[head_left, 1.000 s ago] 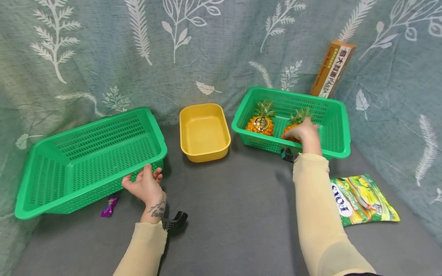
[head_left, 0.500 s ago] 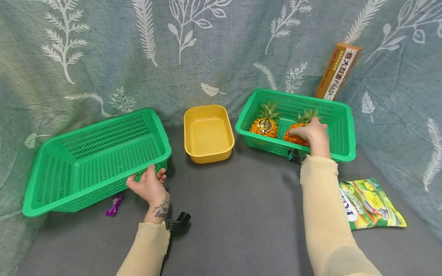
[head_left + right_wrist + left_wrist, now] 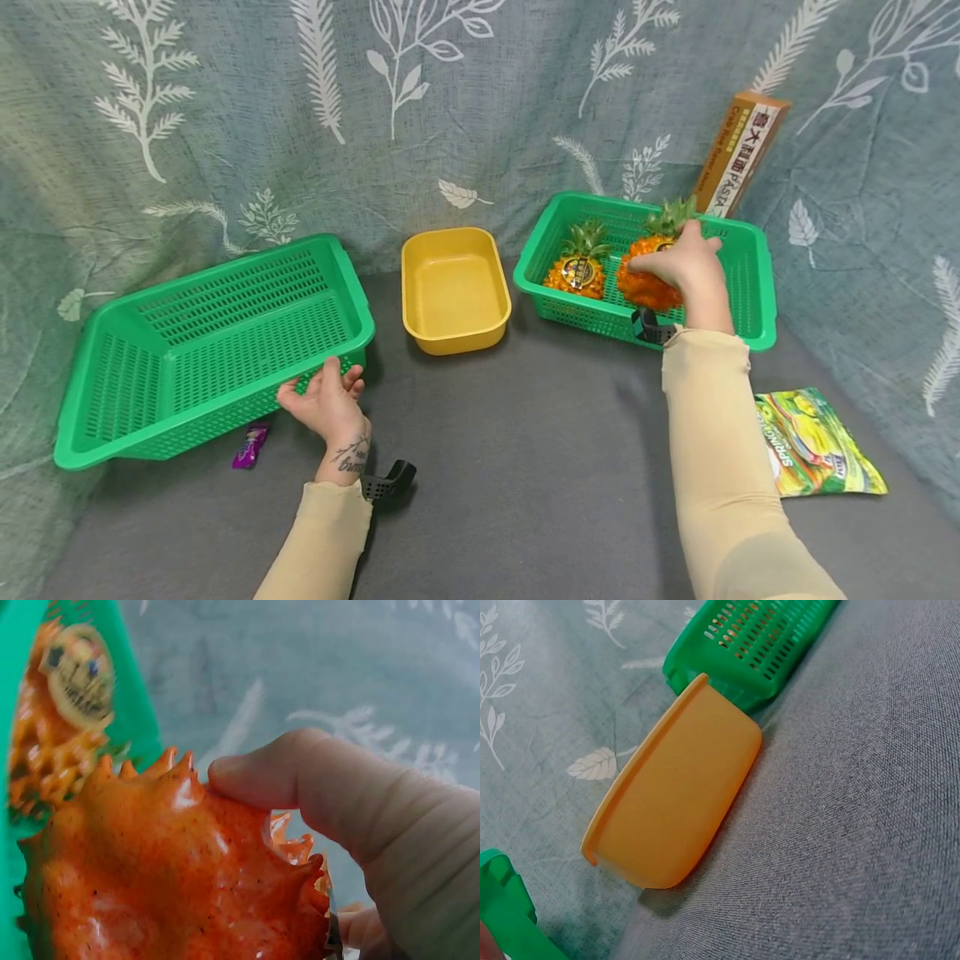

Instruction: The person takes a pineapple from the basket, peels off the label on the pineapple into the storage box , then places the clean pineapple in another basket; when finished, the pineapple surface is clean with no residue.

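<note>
My right hand grips an orange spiky pineapple with a green leafy crown, held at the opening of the right green basket. The right wrist view shows the thumb pressed on the spiny skin of this pineapple; most fingers are hidden behind it. A second pineapple, bearing a dark round label, lies inside that basket on its left. On the other side, my left hand holds the front rim of the larger left green basket, near its right corner. Only perforated floor and walls show inside it.
Between the baskets stands a yellow tub. A purple wrapped sweet lies before the left basket. At right is a green and yellow Fox's bag, partly behind the sleeve. A pasta box leans on the patterned curtain behind.
My right hand has raised the pineapple from the floor of the right basket, so more of its body shows. The left hand stays at the basket rim. The head view has shifted slightly.
</note>
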`<state>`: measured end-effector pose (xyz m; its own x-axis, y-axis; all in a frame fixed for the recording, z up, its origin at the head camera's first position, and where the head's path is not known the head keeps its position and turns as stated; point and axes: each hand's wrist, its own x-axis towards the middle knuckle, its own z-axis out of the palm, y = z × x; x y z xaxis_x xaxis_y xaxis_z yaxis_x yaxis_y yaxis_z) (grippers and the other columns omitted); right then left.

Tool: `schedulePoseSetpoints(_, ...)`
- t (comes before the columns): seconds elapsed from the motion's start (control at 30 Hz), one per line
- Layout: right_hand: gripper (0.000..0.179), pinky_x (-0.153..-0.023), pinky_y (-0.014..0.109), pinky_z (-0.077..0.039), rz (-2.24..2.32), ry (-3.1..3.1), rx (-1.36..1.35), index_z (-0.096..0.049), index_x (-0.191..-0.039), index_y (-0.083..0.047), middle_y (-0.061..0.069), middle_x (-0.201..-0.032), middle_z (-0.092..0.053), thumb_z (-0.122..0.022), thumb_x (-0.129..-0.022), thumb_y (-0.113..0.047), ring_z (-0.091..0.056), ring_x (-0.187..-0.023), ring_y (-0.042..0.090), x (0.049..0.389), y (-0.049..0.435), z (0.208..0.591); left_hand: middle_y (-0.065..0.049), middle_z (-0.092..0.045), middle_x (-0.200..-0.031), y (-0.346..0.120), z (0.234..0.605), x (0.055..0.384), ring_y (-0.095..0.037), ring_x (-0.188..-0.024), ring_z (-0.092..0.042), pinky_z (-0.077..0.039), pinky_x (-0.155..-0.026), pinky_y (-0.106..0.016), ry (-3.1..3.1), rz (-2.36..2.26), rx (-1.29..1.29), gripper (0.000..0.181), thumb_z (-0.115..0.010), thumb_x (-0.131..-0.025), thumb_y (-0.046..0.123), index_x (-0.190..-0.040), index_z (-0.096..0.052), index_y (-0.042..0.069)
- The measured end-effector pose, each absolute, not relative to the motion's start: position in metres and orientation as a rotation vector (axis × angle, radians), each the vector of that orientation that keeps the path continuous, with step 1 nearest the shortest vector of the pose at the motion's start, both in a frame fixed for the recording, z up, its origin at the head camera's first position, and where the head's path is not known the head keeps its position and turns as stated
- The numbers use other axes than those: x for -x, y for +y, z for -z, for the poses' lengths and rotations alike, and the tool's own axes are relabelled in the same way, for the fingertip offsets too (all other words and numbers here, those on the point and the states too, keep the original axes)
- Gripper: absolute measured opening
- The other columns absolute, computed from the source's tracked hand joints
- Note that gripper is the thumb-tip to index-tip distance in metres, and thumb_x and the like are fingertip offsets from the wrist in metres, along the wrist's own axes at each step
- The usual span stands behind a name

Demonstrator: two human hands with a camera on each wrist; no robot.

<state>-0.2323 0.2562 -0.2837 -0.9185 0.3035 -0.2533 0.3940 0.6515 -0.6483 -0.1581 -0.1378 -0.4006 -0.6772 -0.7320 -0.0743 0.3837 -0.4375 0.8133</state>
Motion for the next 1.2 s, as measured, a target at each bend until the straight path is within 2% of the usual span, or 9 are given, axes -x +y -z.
schedulePoseSetpoints(0.17,0.106,-0.092,0.059,-0.037,1.15,2.78,-0.428,-0.006,-0.148,-0.014,0.028,-0.149,0.002,-0.072,-0.072,-0.047,-0.034,-0.12,0.049,0.231,0.24,0.265,-0.012,-0.051,-0.08,-0.14,0.401,0.157,-0.011,-0.048,-0.059,-0.045,-0.042,-0.018,-1.058,2.123,-0.563,0.04,-0.057,-0.087,0.005,-0.106,-0.022,0.009)
schedulePoseSetpoints(0.27,0.102,-0.09,0.056,-0.039,1.122,2.795,-0.266,-0.012,-0.146,-0.014,0.026,-0.145,-0.012,-0.074,-0.071,-0.045,-0.037,-0.115,0.041,0.229,0.225,0.255,-0.013,-0.052,-0.081,-0.141,0.401,0.157,-0.011,-0.048,-0.059,-0.045,-0.042,-0.018,-1.064,2.114,-0.563,0.04,-0.057,-0.087,0.006,-0.106,-0.022,0.009)
schedulePoseSetpoints(0.33,0.1,-0.09,0.055,-0.039,1.09,2.801,-0.148,-0.014,-0.145,-0.015,0.025,-0.143,-0.016,-0.075,-0.071,-0.043,-0.037,-0.116,0.039,0.227,0.213,0.251,-0.014,-0.052,-0.081,-0.142,0.402,0.157,-0.011,-0.048,-0.059,-0.045,-0.042,-0.018,-1.066,2.111,-0.562,0.041,-0.057,-0.087,0.006,-0.107,-0.022,0.009)
schedulePoseSetpoints(0.53,0.095,-0.091,0.053,-0.04,1.003,2.803,0.197,-0.022,-0.142,-0.018,0.02,-0.137,-0.024,-0.079,-0.068,-0.035,-0.039,-0.118,0.035,0.219,0.174,0.25,-0.013,-0.052,-0.08,-0.143,0.402,0.156,-0.011,-0.048,-0.059,-0.046,-0.043,-0.019,-1.081,2.106,-0.572,0.039,-0.058,-0.087,0.007,-0.105,-0.023,0.011)
schedulePoseSetpoints(0.8,0.089,-0.077,0.038,-0.047,0.819,2.738,0.67,-0.031,-0.137,-0.022,0.012,-0.126,-0.034,-0.082,-0.064,-0.029,-0.051,-0.097,0.026,0.191,0.13,0.264,-0.016,-0.053,-0.083,-0.142,0.402,0.157,-0.012,-0.048,-0.06,-0.046,-0.043,-0.02,-1.075,2.123,-0.56,0.041,-0.058,-0.087,0.007,-0.108,-0.022,0.009)
schedulePoseSetpoints(1.0,0.085,-0.071,0.031,-0.044,0.665,2.624,1.018,-0.038,-0.132,-0.02,0.005,-0.115,-0.04,-0.082,-0.059,-0.024,-0.047,-0.092,0.02,0.174,0.109,0.283,-0.017,-0.052,-0.086,-0.142,0.403,0.157,-0.011,-0.049,-0.06,-0.046,-0.044,-0.019,-1.077,2.136,-0.547,0.041,-0.057,-0.088,0.007,-0.109,-0.022,0.008)
schedulePoseSetpoints(1.13,0.083,-0.064,0.027,-0.043,0.519,2.569,1.149,-0.04,-0.13,-0.021,0.001,-0.11,-0.041,-0.082,-0.058,-0.023,-0.047,-0.086,0.018,0.167,0.102,0.299,-0.016,-0.051,-0.087,-0.142,0.402,0.156,-0.011,-0.049,-0.059,-0.045,-0.044,-0.019,-1.093,2.137,-0.543,0.041,-0.056,-0.088,0.007,-0.109,-0.021,0.008)
schedulePoseSetpoints(1.2,0.083,-0.065,0.026,-0.044,0.463,2.543,1.184,-0.041,-0.129,-0.022,0.0,-0.11,-0.041,-0.083,-0.057,-0.021,-0.047,-0.085,0.017,0.165,0.1,0.306,-0.017,-0.05,-0.087,-0.142,0.402,0.156,-0.01,-0.049,-0.059,-0.045,-0.044,-0.019,-1.107,2.134,-0.543,0.041,-0.056,-0.088,0.007,-0.11,-0.021,0.008)
